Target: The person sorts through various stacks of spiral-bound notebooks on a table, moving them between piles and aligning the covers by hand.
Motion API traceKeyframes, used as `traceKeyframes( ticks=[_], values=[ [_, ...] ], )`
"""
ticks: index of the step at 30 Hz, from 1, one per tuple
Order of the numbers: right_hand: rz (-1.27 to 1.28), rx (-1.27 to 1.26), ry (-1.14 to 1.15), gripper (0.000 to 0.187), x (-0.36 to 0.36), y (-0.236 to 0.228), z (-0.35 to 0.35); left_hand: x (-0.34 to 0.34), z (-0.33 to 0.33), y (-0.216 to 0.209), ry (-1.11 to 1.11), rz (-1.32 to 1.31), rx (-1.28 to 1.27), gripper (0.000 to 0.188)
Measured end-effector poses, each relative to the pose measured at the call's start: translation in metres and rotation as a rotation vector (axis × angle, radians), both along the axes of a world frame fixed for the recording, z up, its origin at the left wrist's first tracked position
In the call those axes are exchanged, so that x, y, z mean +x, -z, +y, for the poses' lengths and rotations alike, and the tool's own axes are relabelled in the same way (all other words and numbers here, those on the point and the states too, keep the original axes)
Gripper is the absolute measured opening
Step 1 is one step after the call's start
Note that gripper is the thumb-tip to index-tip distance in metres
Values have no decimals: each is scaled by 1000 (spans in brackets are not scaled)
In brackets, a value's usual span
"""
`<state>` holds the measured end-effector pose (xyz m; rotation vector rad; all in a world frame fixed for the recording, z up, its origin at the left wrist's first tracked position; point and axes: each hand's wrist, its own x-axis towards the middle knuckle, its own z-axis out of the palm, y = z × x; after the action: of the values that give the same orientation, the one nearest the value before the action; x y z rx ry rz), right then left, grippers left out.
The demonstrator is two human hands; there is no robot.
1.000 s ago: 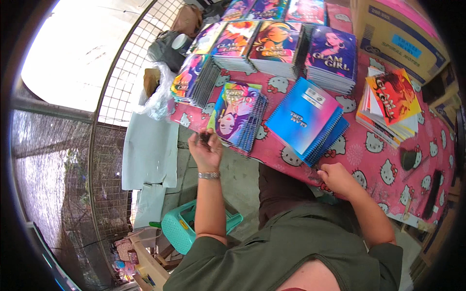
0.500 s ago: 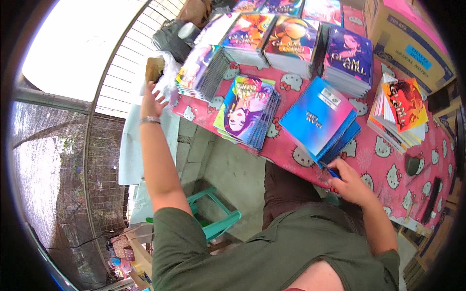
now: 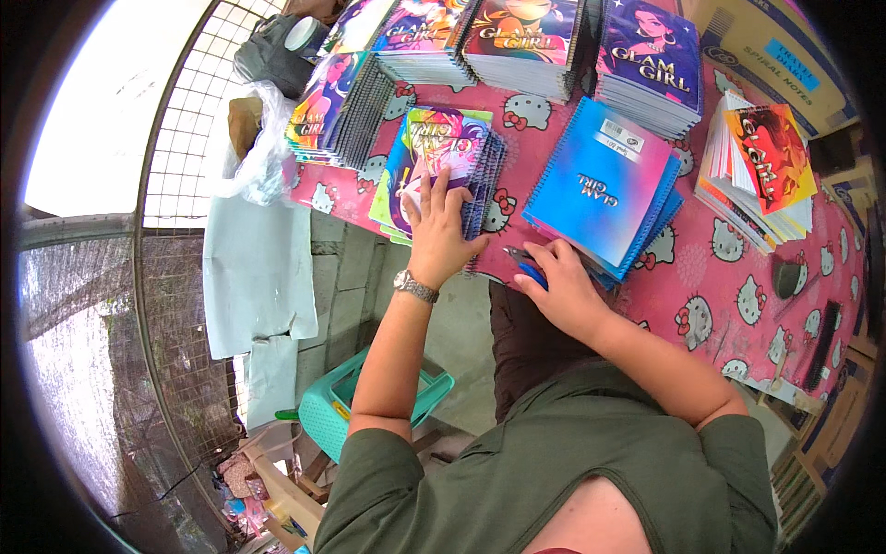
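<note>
My left hand [image 3: 438, 226], a metal watch on its wrist, lies with fingers apart on the top of a stack of spiral notebooks [image 3: 397, 175]. Their covers are colourful, and my fingers hide part of the top one. In my right hand [image 3: 565, 288] is a pair of small pliers [image 3: 530, 268] with blue handles, its jaws pointing left. The pliers are at the near left corner of a second stack, blue and pink spiral notebooks [image 3: 600, 189], whose edges are fanned unevenly.
A pink patterned cloth [image 3: 711, 245] covers the table. Tall notebook stacks [image 3: 521, 46] line the back. Notebooks with an orange cover on top [image 3: 766, 166] lie right, before a cardboard box [image 3: 775, 60]. A plastic bag [image 3: 263, 157] hangs at the left edge; a teal stool [image 3: 323, 406] stands below.
My left hand has come from beyond the table's left side onto the colourful notebooks. My right hand has moved left with the pliers, and the view has shifted.
</note>
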<state>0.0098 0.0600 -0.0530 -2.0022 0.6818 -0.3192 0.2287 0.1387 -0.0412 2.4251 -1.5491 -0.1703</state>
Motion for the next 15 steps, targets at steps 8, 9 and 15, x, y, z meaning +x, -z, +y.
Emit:
traceKeyframes(
  ticks=[8, 9, 15],
  values=[
    [7, -347, -179, 53, 23, 3, -2, 21, 13, -2, 76, 28, 66, 69],
    [23, -357, -223, 56, 31, 7, -4, 24, 13, -5, 87, 83, 50, 72],
    [-145, -472, -275, 55, 71, 17, -13, 58, 10, -16, 54, 125, 31, 82]
  ],
)
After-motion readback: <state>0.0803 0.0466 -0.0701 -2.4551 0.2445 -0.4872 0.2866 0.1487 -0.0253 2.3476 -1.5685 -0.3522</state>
